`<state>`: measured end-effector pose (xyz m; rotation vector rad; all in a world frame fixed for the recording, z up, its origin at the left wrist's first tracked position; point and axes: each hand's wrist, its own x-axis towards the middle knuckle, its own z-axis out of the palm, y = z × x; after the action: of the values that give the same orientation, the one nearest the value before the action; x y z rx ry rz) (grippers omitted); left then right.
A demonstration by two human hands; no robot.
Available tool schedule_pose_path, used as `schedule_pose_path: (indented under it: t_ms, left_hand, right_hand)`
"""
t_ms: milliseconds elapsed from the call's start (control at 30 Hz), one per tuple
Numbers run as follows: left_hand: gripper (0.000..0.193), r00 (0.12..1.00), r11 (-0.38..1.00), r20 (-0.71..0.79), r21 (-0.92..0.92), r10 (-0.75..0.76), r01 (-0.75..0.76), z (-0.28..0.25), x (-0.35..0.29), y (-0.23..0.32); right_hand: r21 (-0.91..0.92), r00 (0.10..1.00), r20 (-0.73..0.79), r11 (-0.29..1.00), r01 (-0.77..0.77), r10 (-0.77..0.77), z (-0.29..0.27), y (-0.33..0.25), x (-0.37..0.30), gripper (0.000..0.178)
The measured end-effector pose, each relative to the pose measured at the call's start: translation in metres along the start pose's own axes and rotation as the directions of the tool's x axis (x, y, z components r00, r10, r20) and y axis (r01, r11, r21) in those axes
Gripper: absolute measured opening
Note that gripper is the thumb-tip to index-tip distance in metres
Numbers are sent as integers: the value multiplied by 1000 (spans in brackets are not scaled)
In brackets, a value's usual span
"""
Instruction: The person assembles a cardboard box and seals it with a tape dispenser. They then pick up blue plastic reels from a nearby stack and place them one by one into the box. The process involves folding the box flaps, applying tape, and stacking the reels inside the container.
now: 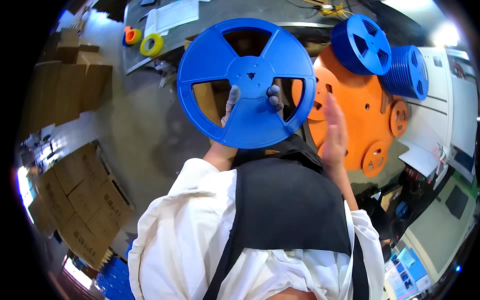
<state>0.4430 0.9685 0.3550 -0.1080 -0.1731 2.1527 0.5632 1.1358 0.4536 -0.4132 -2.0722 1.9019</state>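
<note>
A large blue plastic reel (255, 117) with three cut-out windows is held up in front of my chest, its flat face toward me. My left hand (231, 105), in a grey glove, grips it from behind. The thumb shows in the lower left window and the fingertips in the lower right one; the palm is hidden behind the reel. To the right of the reel, and apart from its rim, my bare right hand (334, 132) is raised with straight fingers and nothing in it.
An orange round table (357, 112) with small orange discs stands on the right. Stacked blue reels (361, 45) and another blue stack (405, 72) sit at its far edge. Yellow tape (151, 45) lies on the grey workbench (220, 12). Cardboard boxes (82, 205) are piled at left.
</note>
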Motion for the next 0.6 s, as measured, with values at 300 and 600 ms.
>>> schedule_pose_path:
  t_ms: [300, 600]
  left_hand:
    - [86, 994, 994, 32, -46, 105, -103, -18, -25, 16]
    - [90, 994, 991, -81, -110, 69, -78, -16, -15, 11]
  right_hand:
    - [413, 688, -420, 800, -436, 592, -81, 123, -44, 43]
    - [237, 710, -271, 760, -606, 650, -88, 138, -30, 36]
